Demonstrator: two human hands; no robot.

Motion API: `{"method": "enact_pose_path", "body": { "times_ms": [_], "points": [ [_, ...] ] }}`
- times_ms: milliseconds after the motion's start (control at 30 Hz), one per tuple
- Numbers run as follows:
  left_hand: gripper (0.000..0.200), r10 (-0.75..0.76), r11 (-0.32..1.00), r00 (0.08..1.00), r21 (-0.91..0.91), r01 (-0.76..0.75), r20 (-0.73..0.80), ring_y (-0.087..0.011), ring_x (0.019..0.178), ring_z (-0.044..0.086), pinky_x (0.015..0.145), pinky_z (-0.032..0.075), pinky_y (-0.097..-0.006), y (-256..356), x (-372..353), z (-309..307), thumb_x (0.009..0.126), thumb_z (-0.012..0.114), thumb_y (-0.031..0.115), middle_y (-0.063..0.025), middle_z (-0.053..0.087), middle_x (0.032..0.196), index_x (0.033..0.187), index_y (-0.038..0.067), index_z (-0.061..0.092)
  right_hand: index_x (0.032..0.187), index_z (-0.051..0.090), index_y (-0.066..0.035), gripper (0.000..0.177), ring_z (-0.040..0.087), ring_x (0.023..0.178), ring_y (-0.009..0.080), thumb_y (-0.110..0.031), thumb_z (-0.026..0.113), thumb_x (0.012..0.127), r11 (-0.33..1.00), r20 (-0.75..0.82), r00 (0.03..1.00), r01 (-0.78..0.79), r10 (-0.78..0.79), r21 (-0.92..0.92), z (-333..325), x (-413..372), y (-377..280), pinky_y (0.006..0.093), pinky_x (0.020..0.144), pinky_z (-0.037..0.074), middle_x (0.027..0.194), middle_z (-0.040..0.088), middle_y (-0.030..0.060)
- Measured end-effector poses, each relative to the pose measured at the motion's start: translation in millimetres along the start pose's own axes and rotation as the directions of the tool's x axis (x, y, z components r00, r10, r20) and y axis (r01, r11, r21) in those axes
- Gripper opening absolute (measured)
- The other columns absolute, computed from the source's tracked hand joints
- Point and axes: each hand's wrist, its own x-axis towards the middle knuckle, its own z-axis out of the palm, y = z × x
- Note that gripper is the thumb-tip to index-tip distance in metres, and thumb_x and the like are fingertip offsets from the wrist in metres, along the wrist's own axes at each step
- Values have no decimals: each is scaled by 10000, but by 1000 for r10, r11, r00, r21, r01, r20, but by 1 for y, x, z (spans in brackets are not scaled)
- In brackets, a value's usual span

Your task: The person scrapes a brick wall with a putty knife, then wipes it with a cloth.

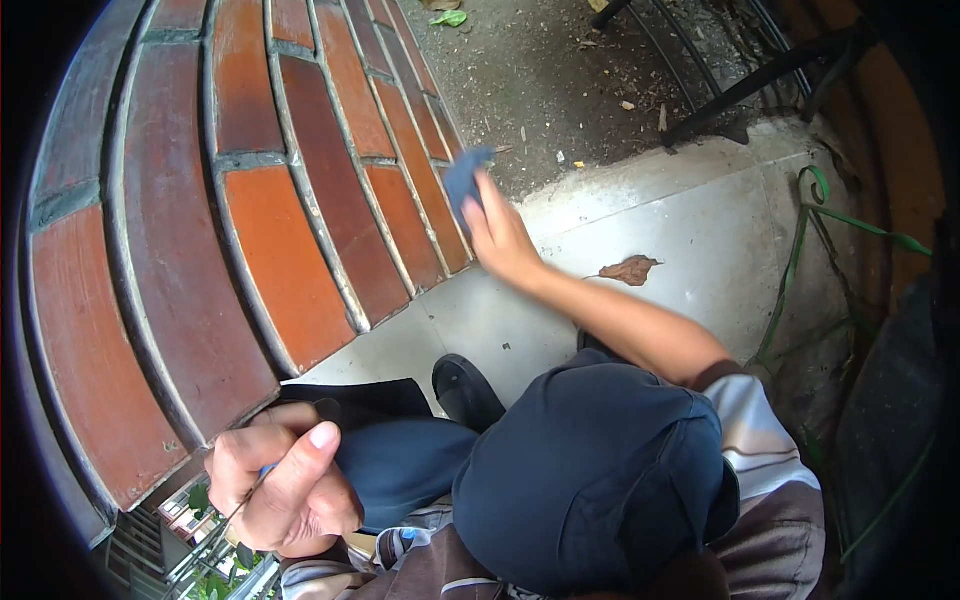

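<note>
A blue-grey cloth [464, 184] is gripped in my right hand [498, 234], whose arm stretches out from a striped sleeve. The cloth lies against the far edge of the brick wall [290, 240], beside the ground. Closer to me, my left hand [285, 485] is closed in a fist near the wall's lower end, with the thumb over the fingers. A small bit of blue shows between these fingers, but what they hold is mostly hidden.
Dark blue trousers [600, 470] and a black shoe [465, 390] are below me. A dry leaf [630, 270] lies on the pale tiled ledge [690, 215]. Black metal legs [700, 115] stand at the upper right, and a green plant stem [797, 245] hangs at the right.
</note>
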Motion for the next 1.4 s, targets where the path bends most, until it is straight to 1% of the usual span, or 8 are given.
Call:
{"method": "enact_pose_path", "body": {
  "times_ms": [233, 500, 767, 867, 967, 1200, 1367, 1400],
  "points": [
    [139, 52, 996, 998, -66, -54, -35, -180, 608, 547, 527, 430, -252, -7, 1, 3, 884, 625, 78, -81, 507, 714, 940, -19, 706, 1475, 295, -29, 525, 510, 1273, 408, -280, 400, 1025, 994, 22, 994, 109, -110, 28, 17, 147, 42, 442, 1068, 394, 1357, 525, 280],
    [427, 92, 995, 995, -30, -91, 46, -177, 617, 583, 523, 441, -254, -8, 1, -5, 668, 722, -92, -51, 490, 787, 1084, -4, 685, 1348, 421, 63, 422, 585, 1082, 452, -201, 440, 1019, 969, -51, 990, -137, 129, -206, -2, -69, 26, 458, 946, 458, 1164, 576, 329],
    [151, 46, 999, 998, -26, -45, 48, -170, 615, 542, 552, 440, -266, -5, 4, -6, 865, 587, -11, -63, 511, 721, 953, 3, 709, 1301, 494, 37, 308, 614, 1035, 157, -96, 376, 1049, 816, -109, 920, -273, 376, 510, -30, -48, -6, 281, 933, 486, 1151, 641, 116],
    [391, 131, 990, 991, -64, -129, 36, -176, 624, 608, 525, 457, -259, -15, 6, -7, 611, 669, -53, -61, 537, 742, 996, -12, 726, 1242, 524, -22, 257, 582, 1035, 119, -140, 378, 1067, 648, -103, 917, -191, 386, 737, -11, 7, 0, 287, 930, 481, 1164, 621, 59],
    [388, 132, 988, 990, -79, -135, -40, -181, 619, 607, 517, 461, -256, -13, 5, 0, 599, 662, -31, -64, 534, 733, 980, -26, 739, 1318, 492, 29, 352, 524, 1257, 304, -165, 458, 1026, 993, -174, 980, -86, 100, 85, 27, 6, -5, 387, 1083, 374, 1291, 572, 206],
    [385, 112, 988, 992, -99, -117, -55, -170, 611, 590, 514, 454, -249, -12, 6, 0, 599, 637, -41, -81, 556, 734, 971, -37, 740, 1231, 551, 58, 316, 486, 1308, 390, -49, 489, 940, 975, 73, 974, 211, -217, 74, -2, -52, -43, 397, 1098, 349, 1444, 463, 251],
    [393, 126, 984, 992, -127, -127, -14, -161, 597, 563, 513, 441, -244, -12, 8, -6, 585, 580, -96, -82, 549, 724, 936, -41, 747, 1110, 625, 23, 261, 590, 840, 132, -152, 644, 916, 942, -104, 937, -336, 333, -16, -45, 32, -6, 310, 760, 501, 941, 669, 88],
    [243, 73, 989, 997, -131, -71, 7, -132, 588, 507, 551, 400, -233, -10, 6, -7, 741, 549, -76, -51, 515, 682, 894, -33, 732, 1159, 615, 26, 286, 553, 834, 106, -170, 630, 951, 979, -289, 945, -107, 154, 172, -52, 31, -17, 282, 744, 488, 967, 646, 50]
  ]
}}
